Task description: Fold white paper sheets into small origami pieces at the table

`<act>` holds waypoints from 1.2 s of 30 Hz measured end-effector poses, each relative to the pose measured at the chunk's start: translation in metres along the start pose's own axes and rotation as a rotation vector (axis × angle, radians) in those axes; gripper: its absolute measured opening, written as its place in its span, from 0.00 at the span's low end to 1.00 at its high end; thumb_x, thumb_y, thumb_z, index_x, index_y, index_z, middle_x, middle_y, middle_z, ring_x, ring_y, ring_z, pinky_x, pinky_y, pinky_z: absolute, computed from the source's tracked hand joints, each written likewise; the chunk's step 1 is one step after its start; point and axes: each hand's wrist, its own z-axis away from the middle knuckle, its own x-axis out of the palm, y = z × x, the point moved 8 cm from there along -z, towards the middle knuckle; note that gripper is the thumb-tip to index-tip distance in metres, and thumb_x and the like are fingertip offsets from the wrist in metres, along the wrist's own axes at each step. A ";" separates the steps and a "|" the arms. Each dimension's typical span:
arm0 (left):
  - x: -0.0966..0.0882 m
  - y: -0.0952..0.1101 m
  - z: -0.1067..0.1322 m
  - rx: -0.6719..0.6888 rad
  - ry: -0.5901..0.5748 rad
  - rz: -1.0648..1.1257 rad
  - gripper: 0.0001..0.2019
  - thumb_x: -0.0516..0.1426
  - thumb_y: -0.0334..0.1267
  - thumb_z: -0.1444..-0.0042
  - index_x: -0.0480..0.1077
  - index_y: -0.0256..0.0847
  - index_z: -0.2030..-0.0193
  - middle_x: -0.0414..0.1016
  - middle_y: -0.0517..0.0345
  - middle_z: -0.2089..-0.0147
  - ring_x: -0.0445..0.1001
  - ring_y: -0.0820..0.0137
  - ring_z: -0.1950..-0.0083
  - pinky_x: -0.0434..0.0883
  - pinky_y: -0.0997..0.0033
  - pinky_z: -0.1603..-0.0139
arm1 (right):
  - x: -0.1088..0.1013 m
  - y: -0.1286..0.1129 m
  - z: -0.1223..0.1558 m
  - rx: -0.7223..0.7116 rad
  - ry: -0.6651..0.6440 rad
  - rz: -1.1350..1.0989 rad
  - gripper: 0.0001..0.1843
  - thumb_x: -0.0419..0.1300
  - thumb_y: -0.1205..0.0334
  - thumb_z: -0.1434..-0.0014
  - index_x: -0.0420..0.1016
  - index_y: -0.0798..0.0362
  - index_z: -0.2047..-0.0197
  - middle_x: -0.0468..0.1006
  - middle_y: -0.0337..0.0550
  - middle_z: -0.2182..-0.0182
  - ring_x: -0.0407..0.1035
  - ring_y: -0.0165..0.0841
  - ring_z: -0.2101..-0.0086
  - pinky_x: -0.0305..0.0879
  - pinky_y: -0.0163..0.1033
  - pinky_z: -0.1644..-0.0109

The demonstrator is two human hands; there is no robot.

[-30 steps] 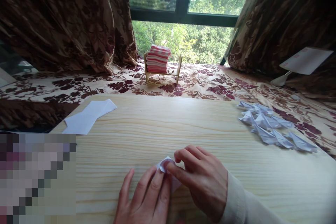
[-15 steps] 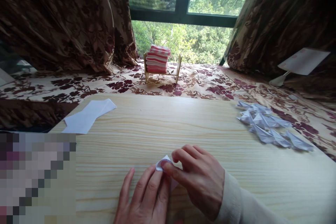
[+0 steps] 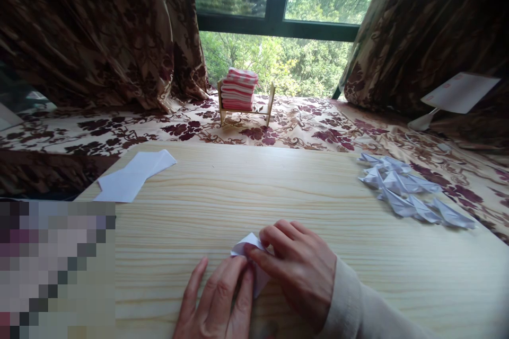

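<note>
while the left hand [image 3: 218, 302] lies flat, pressing the small folded white paper [image 3: 243, 247] onto the table [image 3: 278, 190], the right hand [image 3: 298, 270] pinches its raised corner, which has edged slightly left.

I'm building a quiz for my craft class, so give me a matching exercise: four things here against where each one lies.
1 white paper piece
2 flat white sheets
3 folded paper pile
4 striped stack

A on the wooden rack
B right edge of the table
C under the left hand and right hand
D table's far left

Pairs: 1-C, 2-D, 3-B, 4-A
</note>
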 end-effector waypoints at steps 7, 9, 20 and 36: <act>-0.001 0.001 -0.001 0.019 0.009 -0.063 0.25 0.51 0.52 0.49 0.66 0.36 0.50 0.69 0.48 0.49 0.63 0.63 0.48 0.55 0.63 0.47 | 0.001 0.002 0.000 -0.002 0.005 -0.012 0.09 0.52 0.65 0.42 0.71 0.52 0.60 0.70 0.43 0.73 0.58 0.32 0.72 0.52 0.37 0.71; -0.002 0.001 -0.001 0.011 0.012 -0.073 0.25 0.51 0.52 0.50 0.66 0.35 0.50 0.68 0.48 0.49 0.63 0.62 0.48 0.56 0.62 0.49 | 0.001 0.001 -0.001 0.000 0.010 -0.016 0.09 0.51 0.65 0.42 0.71 0.52 0.59 0.70 0.43 0.73 0.59 0.32 0.72 0.53 0.37 0.71; -0.004 0.004 -0.005 0.005 0.019 -0.074 0.26 0.51 0.50 0.50 0.65 0.29 0.51 0.67 0.42 0.48 0.64 0.61 0.48 0.59 0.63 0.51 | -0.001 0.000 0.000 0.007 0.028 -0.020 0.06 0.53 0.66 0.44 0.71 0.54 0.67 0.69 0.43 0.73 0.58 0.31 0.72 0.53 0.36 0.71; -0.007 0.002 -0.004 -0.033 0.023 -0.003 0.21 0.53 0.44 0.51 0.68 0.33 0.53 0.71 0.51 0.51 0.66 0.62 0.51 0.60 0.64 0.50 | -0.005 -0.002 0.000 0.006 0.067 -0.033 0.14 0.45 0.66 0.39 0.71 0.53 0.62 0.68 0.42 0.74 0.57 0.31 0.72 0.52 0.37 0.71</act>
